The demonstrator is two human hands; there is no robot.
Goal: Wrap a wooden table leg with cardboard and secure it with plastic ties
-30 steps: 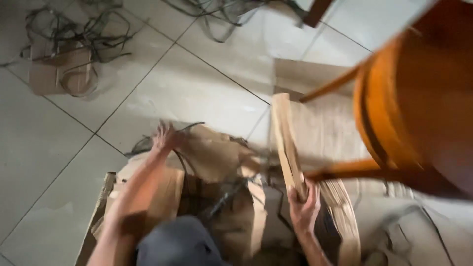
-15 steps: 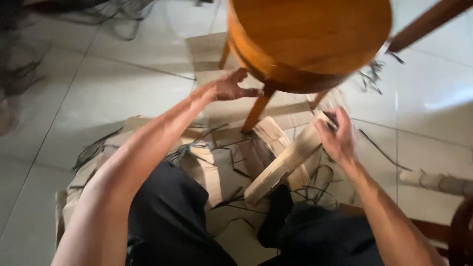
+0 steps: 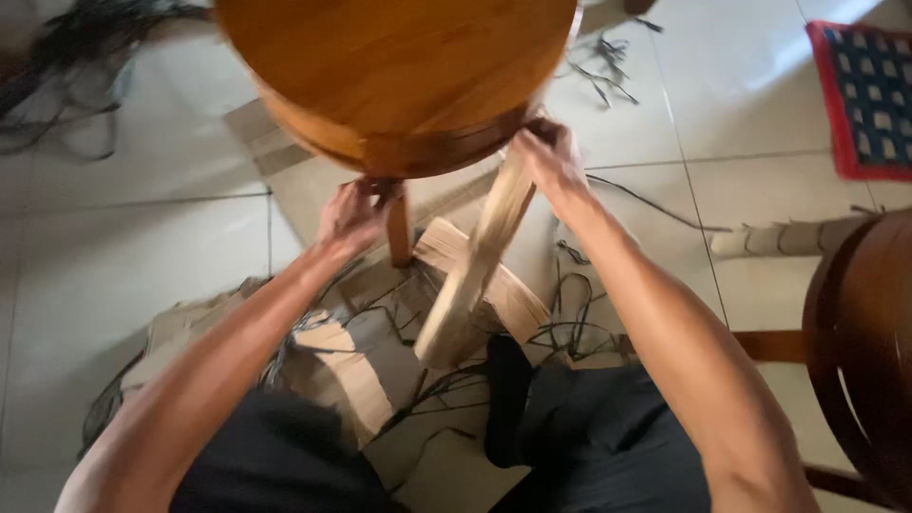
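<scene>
**Both hands up at the stool's rim**

Since half a second ago the left hand (image 3: pixel 353 217) has dropped from mid-air onto the stool (image 3: pixel 399 71), and the right hand (image 3: pixel 551 161) has lifted its cardboard strip (image 3: pixel 472 275) up against the seat's edge. The stool now fills the top of the view, nearer to the person than before.

The left hand is curled narrow round the top of the stool's leg (image 3: pixel 399 228), right under the round wooden seat; fingers wrap the wood where leg and rim meet. The right hand is closed on the upper end of the strip, knuckles touching the underside of the rim. From that hand the strip slants down and towards the left hand's side, its lower end hanging above the litter on the floor.

Below both hands lies a heap of torn cardboard (image 3: pixel 342 370) tangled with black straps (image 3: pixel 570 328), spread over pale tiles (image 3: pixel 123 256). Just under the right hand, behind the strip, a folded corrugated wad (image 3: pixel 513 299) rests on the heap. Nearer than the hands are the person's dark-trousered knees (image 3: pixel 598 446).

Out past the right hand a cardboard-wrapped leg (image 3: pixel 779 237) lies on the tiles, beside the dark rim of a second stool (image 3: pixel 864 332). Farther off on that side sits a red-edged mat (image 3: pixel 864 95). Beyond the left hand, more straps (image 3: pixel 57 85) are piled in the corner.
</scene>
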